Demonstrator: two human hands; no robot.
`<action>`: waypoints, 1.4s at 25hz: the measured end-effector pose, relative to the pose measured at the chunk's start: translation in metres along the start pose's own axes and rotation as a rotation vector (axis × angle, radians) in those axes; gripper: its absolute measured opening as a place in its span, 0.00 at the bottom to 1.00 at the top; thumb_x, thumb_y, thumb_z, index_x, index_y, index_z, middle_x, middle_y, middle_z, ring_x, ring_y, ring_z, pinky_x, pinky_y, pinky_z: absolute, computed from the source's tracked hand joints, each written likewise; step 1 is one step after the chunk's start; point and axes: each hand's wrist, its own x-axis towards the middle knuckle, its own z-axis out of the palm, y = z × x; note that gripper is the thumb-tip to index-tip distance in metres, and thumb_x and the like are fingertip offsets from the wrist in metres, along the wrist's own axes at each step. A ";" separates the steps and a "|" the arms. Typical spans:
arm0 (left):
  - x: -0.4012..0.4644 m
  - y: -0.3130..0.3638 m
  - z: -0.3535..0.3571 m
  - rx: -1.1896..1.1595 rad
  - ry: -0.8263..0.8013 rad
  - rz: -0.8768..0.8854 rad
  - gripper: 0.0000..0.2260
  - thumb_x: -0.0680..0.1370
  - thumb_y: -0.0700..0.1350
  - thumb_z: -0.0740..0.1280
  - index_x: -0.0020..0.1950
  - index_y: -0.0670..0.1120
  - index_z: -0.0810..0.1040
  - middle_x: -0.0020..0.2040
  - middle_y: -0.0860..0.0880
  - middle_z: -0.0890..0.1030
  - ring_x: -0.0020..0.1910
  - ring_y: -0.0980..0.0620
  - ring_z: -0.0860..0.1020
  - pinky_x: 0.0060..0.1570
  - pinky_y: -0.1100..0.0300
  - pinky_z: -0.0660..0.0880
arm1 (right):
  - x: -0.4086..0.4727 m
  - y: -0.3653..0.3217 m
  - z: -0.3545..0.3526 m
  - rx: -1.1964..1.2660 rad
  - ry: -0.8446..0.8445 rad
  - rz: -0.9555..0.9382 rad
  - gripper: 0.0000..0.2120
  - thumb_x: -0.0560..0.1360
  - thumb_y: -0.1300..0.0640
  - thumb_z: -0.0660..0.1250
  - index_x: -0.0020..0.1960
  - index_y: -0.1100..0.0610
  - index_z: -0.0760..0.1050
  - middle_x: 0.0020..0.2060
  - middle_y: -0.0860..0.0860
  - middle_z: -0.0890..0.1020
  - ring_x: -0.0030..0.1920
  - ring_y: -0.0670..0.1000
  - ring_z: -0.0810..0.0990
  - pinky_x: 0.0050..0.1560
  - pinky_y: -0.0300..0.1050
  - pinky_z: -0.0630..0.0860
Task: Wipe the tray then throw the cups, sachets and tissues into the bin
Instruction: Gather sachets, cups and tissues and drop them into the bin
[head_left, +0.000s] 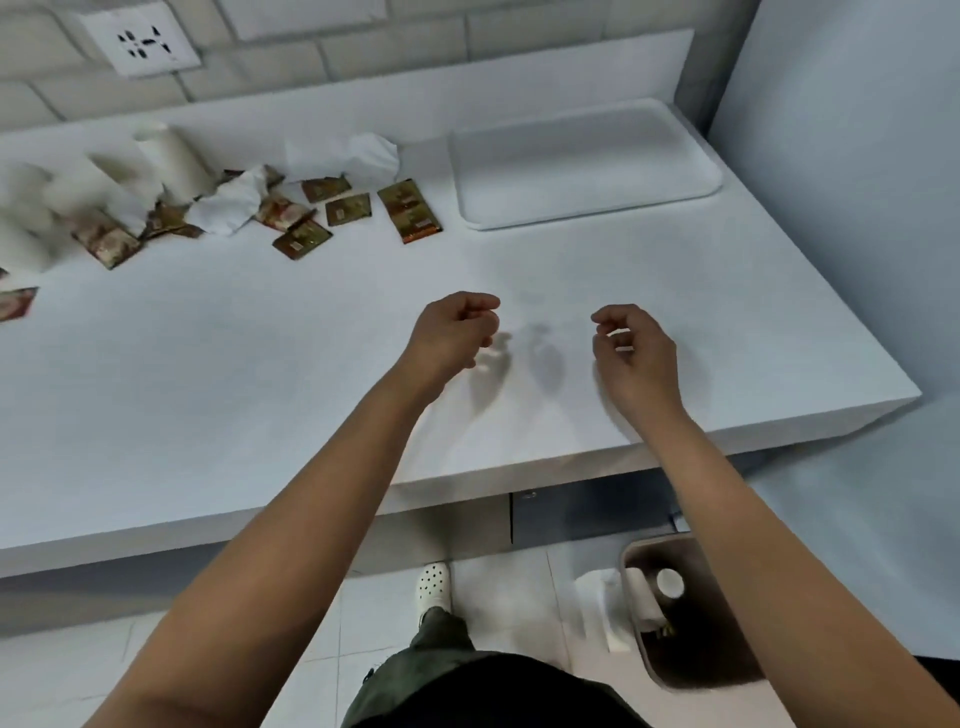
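Observation:
A white tray lies bare at the counter's far right. Left of it, brown sachets lie scattered among crumpled white tissues, and several white paper cups stand or lie at the far left, blurred. My left hand hovers over the middle of the counter with its fingers curled and nothing in it. My right hand hangs beside it, fingers loosely bent, also holding nothing. A beige bin on the floor at the right holds a cup and white paper.
The white counter ends at a front edge near my body and a corner at the right. A wall socket sits on the tiled back wall. A wall closes the right side. My foot in a white clog stands below.

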 end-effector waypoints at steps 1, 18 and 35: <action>0.011 -0.004 -0.022 -0.007 0.048 -0.005 0.11 0.77 0.40 0.62 0.58 0.47 0.76 0.42 0.53 0.77 0.39 0.56 0.77 0.34 0.65 0.71 | 0.010 -0.005 0.019 -0.017 -0.038 -0.047 0.11 0.74 0.67 0.61 0.49 0.53 0.75 0.45 0.48 0.77 0.38 0.37 0.74 0.38 0.25 0.69; 0.197 -0.062 -0.255 0.513 0.414 -0.315 0.32 0.71 0.63 0.65 0.68 0.45 0.69 0.65 0.44 0.69 0.60 0.43 0.74 0.54 0.52 0.72 | 0.185 -0.087 0.267 -0.488 0.007 -0.021 0.10 0.74 0.64 0.59 0.53 0.62 0.75 0.56 0.59 0.73 0.56 0.58 0.73 0.51 0.46 0.73; 0.162 -0.063 -0.223 0.343 0.291 -0.077 0.18 0.76 0.39 0.65 0.64 0.40 0.67 0.60 0.42 0.76 0.57 0.43 0.75 0.47 0.57 0.69 | 0.177 -0.088 0.263 -0.234 -0.095 0.379 0.23 0.70 0.67 0.67 0.63 0.57 0.73 0.62 0.55 0.73 0.58 0.55 0.75 0.53 0.44 0.73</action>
